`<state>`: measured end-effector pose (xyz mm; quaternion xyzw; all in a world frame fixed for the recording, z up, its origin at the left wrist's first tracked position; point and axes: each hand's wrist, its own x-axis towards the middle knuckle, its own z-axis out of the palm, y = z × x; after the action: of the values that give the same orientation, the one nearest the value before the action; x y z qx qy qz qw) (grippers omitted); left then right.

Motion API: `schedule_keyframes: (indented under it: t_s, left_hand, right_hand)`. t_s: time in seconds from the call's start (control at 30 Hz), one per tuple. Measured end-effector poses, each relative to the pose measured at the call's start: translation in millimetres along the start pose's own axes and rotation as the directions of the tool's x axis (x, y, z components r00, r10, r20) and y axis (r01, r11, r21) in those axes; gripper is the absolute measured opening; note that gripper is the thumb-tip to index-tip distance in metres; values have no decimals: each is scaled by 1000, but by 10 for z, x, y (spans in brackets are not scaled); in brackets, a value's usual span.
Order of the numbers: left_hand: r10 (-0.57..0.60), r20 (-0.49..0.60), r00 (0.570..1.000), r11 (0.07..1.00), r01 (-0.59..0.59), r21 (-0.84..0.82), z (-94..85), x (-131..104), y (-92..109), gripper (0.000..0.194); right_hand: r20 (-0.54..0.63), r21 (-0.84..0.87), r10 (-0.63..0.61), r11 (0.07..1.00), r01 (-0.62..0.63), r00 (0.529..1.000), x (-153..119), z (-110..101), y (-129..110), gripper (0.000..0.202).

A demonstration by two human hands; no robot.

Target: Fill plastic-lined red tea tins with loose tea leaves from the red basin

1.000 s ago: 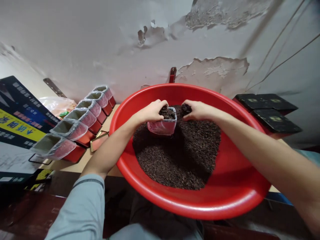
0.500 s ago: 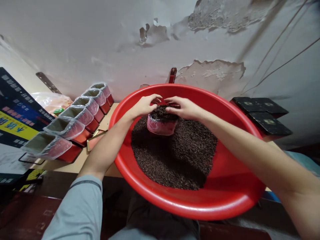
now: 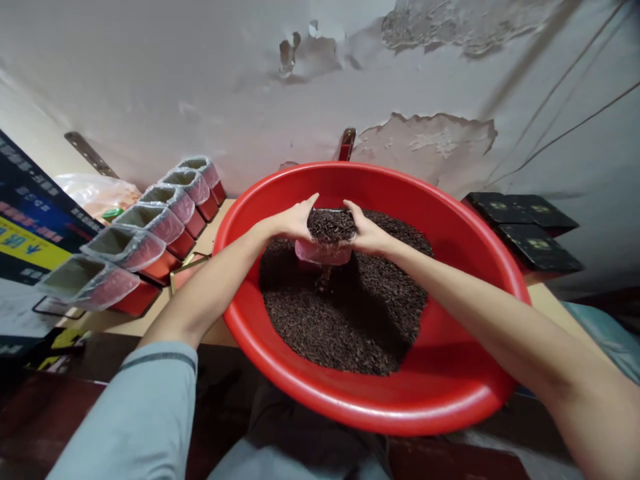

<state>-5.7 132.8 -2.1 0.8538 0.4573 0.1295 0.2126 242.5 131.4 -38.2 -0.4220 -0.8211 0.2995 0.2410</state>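
A tin (image 3: pixel 324 253) lined with clear plastic stands over the dark loose tea leaves (image 3: pixel 345 333) in a large red basin (image 3: pixel 370 417). Tea is heaped up to the tin's rim, and some bits drop off its near side. On the tin's left side is my left hand (image 3: pixel 299 220), its fingers curved round the rim. My right hand (image 3: pixel 367 230) clasps the opposite side in the same way. The fingertips on the far side and the lower part of the tin are partly hidden.
Several red tins (image 3: pixel 135 240) with plastic liners stand in a row at the left, beside a tin lid (image 3: pixel 187 272) and a printed box (image 3: pixel 30 227). Black-topped tins (image 3: pixel 537 247) stand at the right. A peeling wall (image 3: pixel 225 80) rises behind the basin.
My hands have moved from over the top of the tea apart and down to the tin's two sides. The heap looks flatter now, and bits of tea fall in front.
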Motion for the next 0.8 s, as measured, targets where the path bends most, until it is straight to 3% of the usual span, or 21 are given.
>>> schedule_keyframes:
  t_s: [0.2, 0.4, 0.53, 0.67, 0.73, 0.8]
  left_hand:
    - [5, -117, 993, 989, -23, -148, 64, -22, -116, 146]
    - [-92, -80, 993, 979, 75, -190, 55, -48, -68, 154]
    - [-94, -79, 992, 978, 78, -193, 7, -65, -51, 156]
    - [-129, 23, 991, 964, 131, -233, -142, -160, -135, 137]
    - [-98, 106, 989, 934, 128, -333, -223, -224, -205, 116]
    - [-117, 114, 987, 885, 156, -439, -268, -267, -257, 93]
  right_hand:
    - [-28, 2, 29, 1000, -29, 999, -11, 49, 2, 128]
    - [-42, 22, 3, 1000, -3, 999, -37, 70, -19, 125]
    - [-61, -6, -18, 1000, 18, 998, 28, 97, -12, 125]
    - [-78, 31, -28, 999, 30, 997, 36, 136, -9, 130]
    - [-74, 56, -53, 997, 57, 996, 2, 152, 3, 133]
    - [-69, 90, -73, 993, 79, 995, -24, 165, 31, 136]
